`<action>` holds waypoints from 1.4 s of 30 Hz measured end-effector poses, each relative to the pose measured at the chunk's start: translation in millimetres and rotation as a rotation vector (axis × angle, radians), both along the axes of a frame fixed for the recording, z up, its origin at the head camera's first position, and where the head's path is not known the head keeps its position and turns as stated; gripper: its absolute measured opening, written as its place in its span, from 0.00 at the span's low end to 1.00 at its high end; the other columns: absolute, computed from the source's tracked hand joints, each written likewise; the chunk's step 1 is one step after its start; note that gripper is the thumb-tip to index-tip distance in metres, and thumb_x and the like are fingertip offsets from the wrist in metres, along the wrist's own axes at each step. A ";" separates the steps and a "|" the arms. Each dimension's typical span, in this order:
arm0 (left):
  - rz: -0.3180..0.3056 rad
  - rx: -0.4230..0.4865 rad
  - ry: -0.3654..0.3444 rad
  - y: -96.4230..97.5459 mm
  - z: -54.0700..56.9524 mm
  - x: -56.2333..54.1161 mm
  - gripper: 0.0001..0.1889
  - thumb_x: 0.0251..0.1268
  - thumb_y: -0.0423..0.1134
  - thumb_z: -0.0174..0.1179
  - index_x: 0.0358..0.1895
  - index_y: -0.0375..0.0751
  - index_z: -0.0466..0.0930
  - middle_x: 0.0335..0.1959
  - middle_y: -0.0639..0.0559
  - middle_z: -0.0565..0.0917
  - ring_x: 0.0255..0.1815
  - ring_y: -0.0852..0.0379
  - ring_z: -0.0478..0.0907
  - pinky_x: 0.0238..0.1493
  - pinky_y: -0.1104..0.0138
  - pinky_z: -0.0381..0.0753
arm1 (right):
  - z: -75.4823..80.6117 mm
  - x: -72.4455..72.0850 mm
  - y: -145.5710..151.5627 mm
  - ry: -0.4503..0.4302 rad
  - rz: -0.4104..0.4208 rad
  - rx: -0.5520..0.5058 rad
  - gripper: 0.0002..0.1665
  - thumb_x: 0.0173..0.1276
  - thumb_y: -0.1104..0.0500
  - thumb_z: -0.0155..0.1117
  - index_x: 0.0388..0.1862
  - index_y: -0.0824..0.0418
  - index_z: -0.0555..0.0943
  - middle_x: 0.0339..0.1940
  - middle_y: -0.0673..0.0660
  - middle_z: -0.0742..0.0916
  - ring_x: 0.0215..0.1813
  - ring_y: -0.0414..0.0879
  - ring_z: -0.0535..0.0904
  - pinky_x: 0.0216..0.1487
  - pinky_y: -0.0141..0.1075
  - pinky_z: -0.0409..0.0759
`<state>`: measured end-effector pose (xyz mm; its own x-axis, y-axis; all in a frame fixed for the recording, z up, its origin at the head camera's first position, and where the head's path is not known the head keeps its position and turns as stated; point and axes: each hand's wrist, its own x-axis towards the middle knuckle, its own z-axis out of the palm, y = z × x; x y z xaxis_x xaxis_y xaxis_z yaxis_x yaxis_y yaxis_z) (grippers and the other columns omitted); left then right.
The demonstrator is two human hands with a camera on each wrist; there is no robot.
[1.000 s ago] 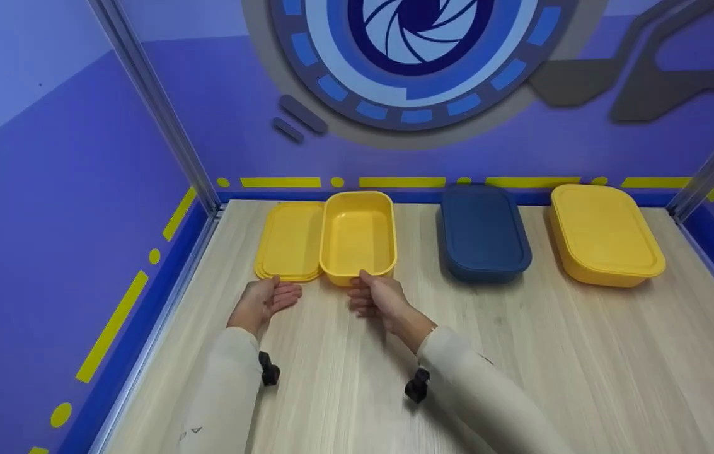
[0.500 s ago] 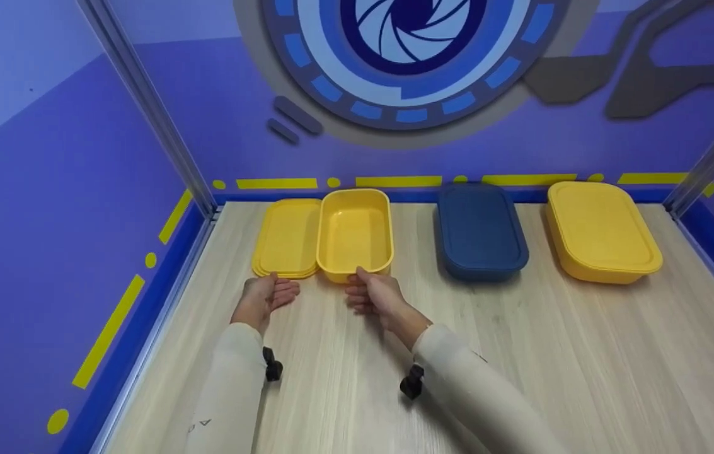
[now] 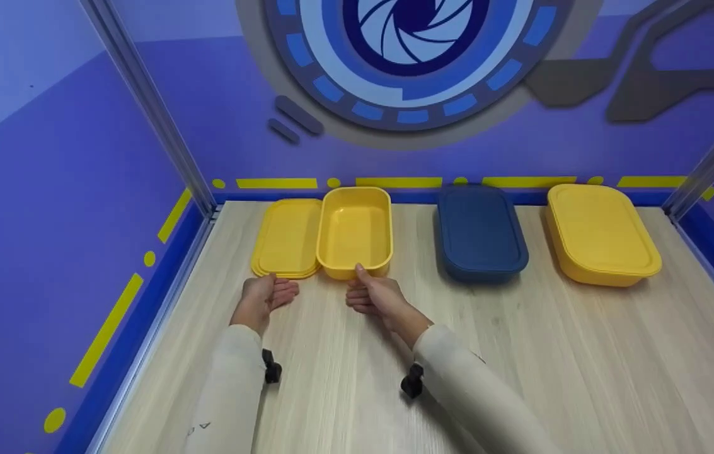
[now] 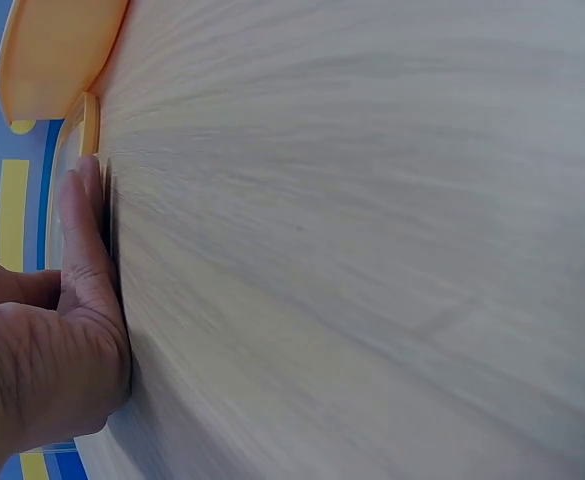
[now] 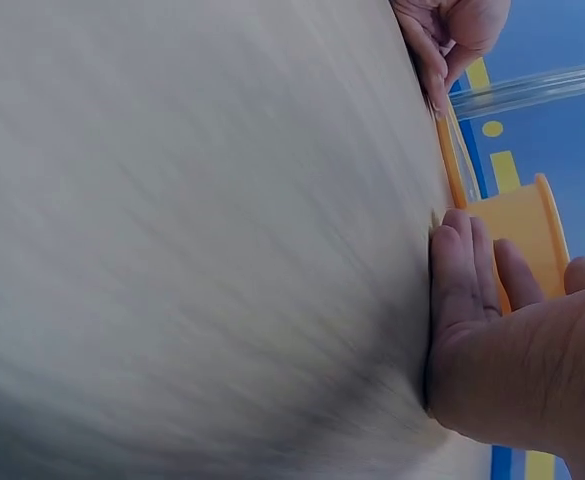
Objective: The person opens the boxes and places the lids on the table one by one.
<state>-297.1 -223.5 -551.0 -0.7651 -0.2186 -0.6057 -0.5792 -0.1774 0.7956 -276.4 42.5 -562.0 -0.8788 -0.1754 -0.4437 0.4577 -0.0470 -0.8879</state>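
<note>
An uncovered yellow lunch box stands at the back of the wooden table, upright and with nothing in it. Flat against its left side lies its yellow lid. My right hand is at the front wall of the box, its fingers laid low along the table and its thumb up by the rim. In the right wrist view, the fingers of that hand reach the wall of the box. My left hand rests at the lid's front edge, palm turned inward, fingers extended and holding nothing.
To the right stand a lidded dark blue lunch box and a lidded yellow lunch box. A printed blue panel closes off the back of the table, and another rises on the left.
The uncovered box has slid slightly back, away from me, with my right hand at its front. My left hand and the lid have stayed in place.
</note>
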 end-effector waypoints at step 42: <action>0.011 0.105 0.025 -7.7 -1.7 1.6 0.22 0.90 0.43 0.44 0.64 0.27 0.78 0.41 0.43 0.94 0.45 0.53 0.94 0.55 0.62 0.91 | -14.3 2.0 7.9 0.076 0.055 -0.090 0.36 0.86 0.40 0.52 0.61 0.73 0.83 0.49 0.61 0.93 0.50 0.47 0.92 0.58 0.41 0.91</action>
